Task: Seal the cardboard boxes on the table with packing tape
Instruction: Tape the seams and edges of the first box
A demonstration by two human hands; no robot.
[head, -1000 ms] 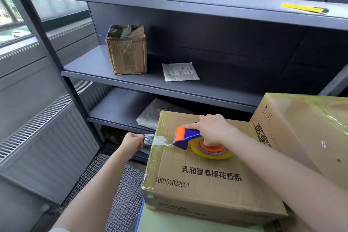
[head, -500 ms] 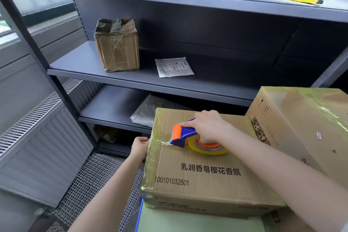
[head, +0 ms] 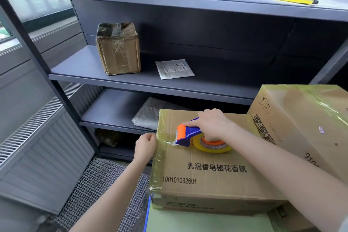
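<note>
Starting at the left, we hold our left hand (head: 146, 146) against the left side face of the printed cardboard box (head: 207, 175), just under its top edge. Its fingers are curled, thumb tucked against forefinger, and they seem to pinch the free end of the tape strip (head: 167, 142) onto the cardboard. The tape under the fingers is hidden, so we judge this from the strip's line. The hand sits there, we think, to anchor the end so that the pull from the other side cannot peel it off.

The strip climbs over the edge and runs a short way across the lid to the orange cutter of the tape dispenser (head: 188, 133). The dispenser rides low, its yellowish roll (head: 212, 147) close over the cardboard. Held that low, it should lay the tape smooth instead of lifting it.

Our right hand (head: 212, 124) wraps the blue handle from above, fingers closed round it, forefinger reaching toward the orange end.

The box rests on the pale green table (head: 197, 220). Its left edges are glossy with tape, and this 1 strip has covered only a small part of the lid.

Further right, just beside it, stands a 2nd, taller box (head: 301, 128), its top and edges already under tape.
</note>
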